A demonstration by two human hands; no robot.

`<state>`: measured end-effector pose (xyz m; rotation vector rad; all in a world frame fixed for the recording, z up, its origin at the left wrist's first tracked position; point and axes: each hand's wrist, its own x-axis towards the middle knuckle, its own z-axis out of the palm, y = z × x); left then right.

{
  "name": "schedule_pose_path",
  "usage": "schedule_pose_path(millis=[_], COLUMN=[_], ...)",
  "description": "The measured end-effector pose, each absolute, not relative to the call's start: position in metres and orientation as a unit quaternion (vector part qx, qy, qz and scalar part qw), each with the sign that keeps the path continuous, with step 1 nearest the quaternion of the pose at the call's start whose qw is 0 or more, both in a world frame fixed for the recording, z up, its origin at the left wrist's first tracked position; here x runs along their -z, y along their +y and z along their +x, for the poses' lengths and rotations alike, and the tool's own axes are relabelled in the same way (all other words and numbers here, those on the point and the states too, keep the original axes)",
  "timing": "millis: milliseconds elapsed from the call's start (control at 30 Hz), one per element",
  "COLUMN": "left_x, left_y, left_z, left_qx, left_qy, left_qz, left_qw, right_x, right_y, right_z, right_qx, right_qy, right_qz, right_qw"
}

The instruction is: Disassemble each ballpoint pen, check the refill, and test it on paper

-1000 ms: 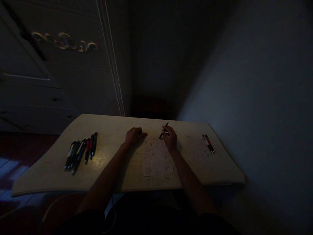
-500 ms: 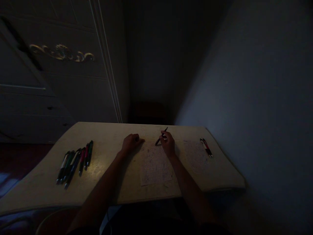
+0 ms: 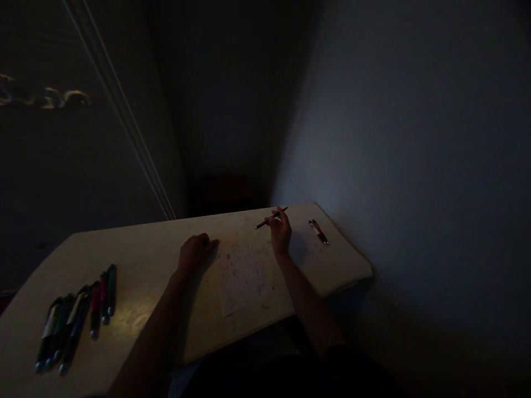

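A: Where is the pen (image 3: 261,225)?
B: In the right hand (image 3: 281,232), pinched between the thumb and fingers, with the grip closed on its middle and both ends sticking out.
A: Which way does it lie?
B: Slantwise. Its long axis runs from the lower left to the upper right; the longer free end points left, toward the middle of the table (image 3: 145,251), and the other points at the far edge and the wall (image 3: 394,138).
A: Is it over the written sheet (image 3: 243,279)?
B: No, it shows past the sheet's far edge, off to the right.
A: And the left hand (image 3: 194,251)?
B: Resting on the table, loosely curled, one digit stretched to the sheet's far left corner. It's too dark to tell whether that curl has anything in it, or which end of the pen writes.
A: Other pens?
B: A cluster of pens (image 3: 77,323) at the left, lying roughly side by side, and two pens (image 3: 319,232) at the right, slanting the opposite way.
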<state>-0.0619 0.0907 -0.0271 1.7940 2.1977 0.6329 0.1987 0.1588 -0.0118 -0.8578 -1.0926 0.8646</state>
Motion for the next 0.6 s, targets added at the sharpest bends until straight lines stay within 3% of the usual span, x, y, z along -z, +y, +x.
schedule_pose_path(millis=[167, 300, 433, 600], left_x=[0.026, 0.021, 0.02, 0.027], left_y=[0.089, 0.089, 0.087, 0.084], left_z=[-0.062, -0.061, -0.06, -0.06], left_qx=[-0.223, -0.226, -0.236, -0.268], left_qy=[0.752, 0.759, 0.758, 0.756], left_qz=[0.611, 0.597, 0.592, 0.586], left_qw=[0.108, 0.128, 0.14, 0.118], right_x=[-0.013, -0.014, -0.003, 0.004], right_y=[0.147, 0.139, 0.14, 0.152], right_z=[0.235, 0.284, 0.339, 0.398], right_qx=[-0.532, -0.572, -0.424, -0.122], right_qy=[-0.424, -0.42, -0.486, -0.575], right_qz=[-0.306, -0.369, -0.52, -0.707], right_qw=[0.666, 0.601, 0.56, 0.393])
